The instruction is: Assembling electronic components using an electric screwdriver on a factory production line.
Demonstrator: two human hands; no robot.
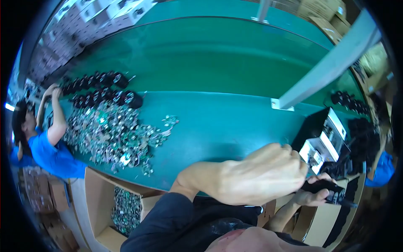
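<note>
My left hand (260,174) reaches across the front of my body, its fingers curled into a fist. The fingertips are hidden on the far side, so what they pinch does not show. Just right of it, my right hand (311,196) is wrapped around a small black plastic part (331,194) with a thin dark end pointing right. The part is held over the bench's front edge, above an open cardboard box (333,220). A black-and-white box-shaped thing (325,145) stands on the bench close beyond both hands.
Small green circuit boards lie heaped (105,134) on the green bench (210,126), beside rows of black round parts (100,94). Another person (50,143) works at left. A grey post (323,63) rises at right. A cardboard box (98,210) of small boards stands front left.
</note>
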